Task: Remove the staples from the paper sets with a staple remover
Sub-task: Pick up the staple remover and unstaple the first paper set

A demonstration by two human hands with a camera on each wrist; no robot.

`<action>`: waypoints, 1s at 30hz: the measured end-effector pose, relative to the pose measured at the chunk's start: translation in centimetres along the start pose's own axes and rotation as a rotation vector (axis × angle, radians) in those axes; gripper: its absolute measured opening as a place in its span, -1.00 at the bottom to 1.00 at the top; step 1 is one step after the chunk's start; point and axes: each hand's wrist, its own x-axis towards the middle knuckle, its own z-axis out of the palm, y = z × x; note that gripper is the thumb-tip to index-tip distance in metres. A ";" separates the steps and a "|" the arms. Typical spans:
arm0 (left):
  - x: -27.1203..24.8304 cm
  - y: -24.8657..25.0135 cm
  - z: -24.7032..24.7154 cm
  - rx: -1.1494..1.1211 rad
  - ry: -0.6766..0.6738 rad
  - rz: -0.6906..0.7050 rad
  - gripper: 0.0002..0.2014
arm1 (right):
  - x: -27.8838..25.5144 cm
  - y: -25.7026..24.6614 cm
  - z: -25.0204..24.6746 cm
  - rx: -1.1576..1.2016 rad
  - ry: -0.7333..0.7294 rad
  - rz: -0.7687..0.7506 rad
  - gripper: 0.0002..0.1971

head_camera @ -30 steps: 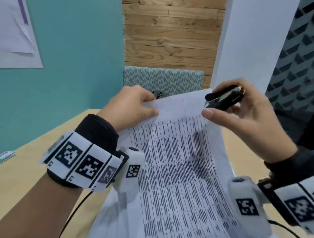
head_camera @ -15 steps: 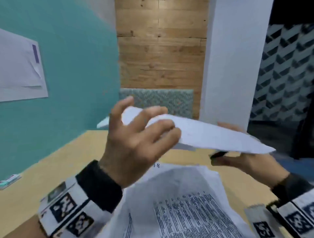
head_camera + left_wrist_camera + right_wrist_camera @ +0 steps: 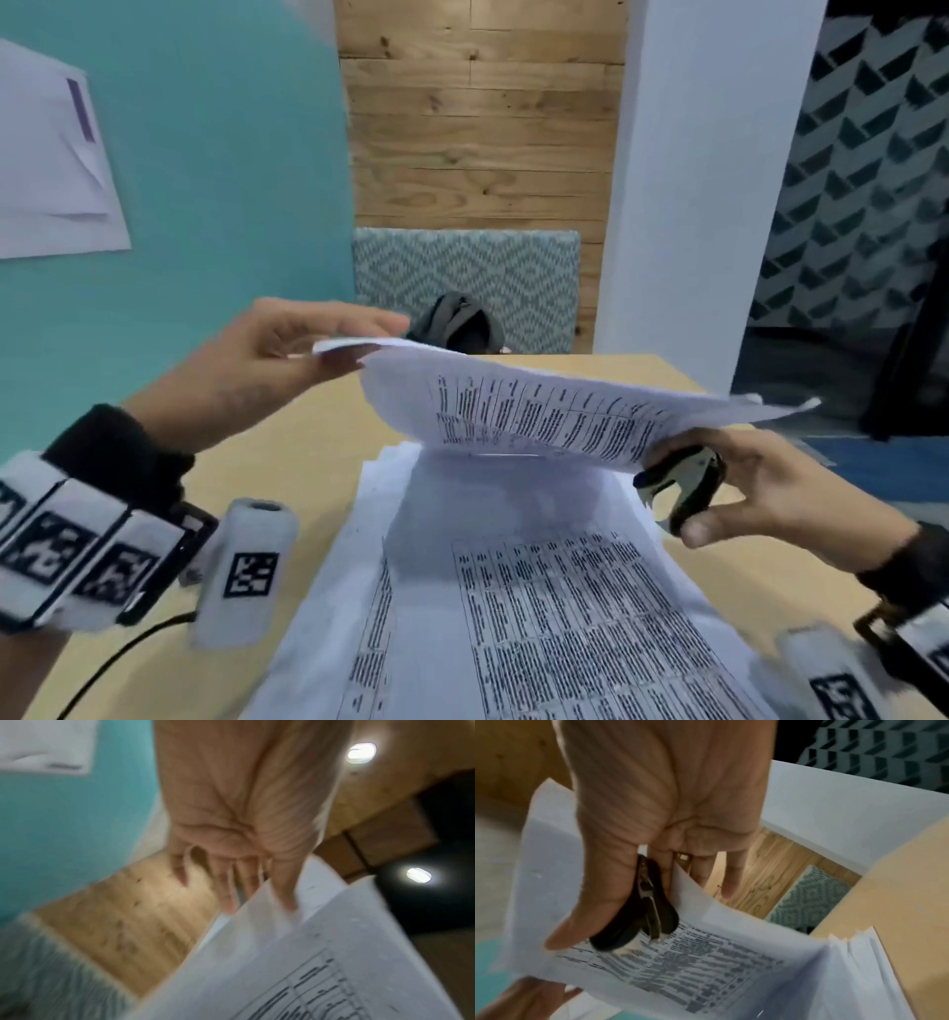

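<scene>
Pinching lifted sheet (image 3: 539, 411), left hand (image 3: 267, 360), right hand (image 3: 760, 488) gripping staple remover (image 3: 683, 488)

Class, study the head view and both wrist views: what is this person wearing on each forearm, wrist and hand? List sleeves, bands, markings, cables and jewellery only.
Both wrists carry dark sleeve cuffs and white bands printed with black-and-white square code markers. A white cylindrical camera pod with its own marker hangs below each wrist. A thin black cable trails from the left band. The right hand shows a gold-coloured ring on one finger.
</scene>
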 end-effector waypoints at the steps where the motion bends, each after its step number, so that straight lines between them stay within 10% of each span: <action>1: 0.1 -0.6 0.3 -0.099 0.046 0.015 -0.65 | 0.1 0.0 0.0 -0.037 0.027 -0.014 -0.46; 4: 0.9 -1.6 2.4 -0.236 0.242 0.105 -0.89 | 0.0 -0.1 0.2 -0.203 0.136 -0.090 -0.46; 6: 1.2 -1.8 4.0 -0.238 0.456 0.134 -0.68 | -0.2 -0.3 0.6 -0.231 0.139 -0.116 -0.47; 10: 0.9 -2.2 6.6 -0.323 0.618 0.128 -0.74 | 0.1 -0.2 0.5 0.173 -0.012 0.010 -0.42; 15: -0.4 -3.7 6.1 -0.476 0.258 0.122 -0.33 | 0.7 0.2 0.3 0.273 0.034 0.080 -0.31; 20: -0.6 -4.1 6.8 -0.050 0.370 0.094 -0.14 | 1.3 -0.6 0.2 0.223 0.201 -0.029 -0.36; 25: 0.9 -2.4 7.2 -0.220 0.485 0.124 -0.88 | 1.7 -1.8 -0.4 -0.117 0.295 -0.149 -0.37; 30: 0.2 -1.9 4.3 -0.480 -0.100 0.073 -0.85 | 0.3 -2.6 -0.5 0.010 0.139 -0.168 -0.41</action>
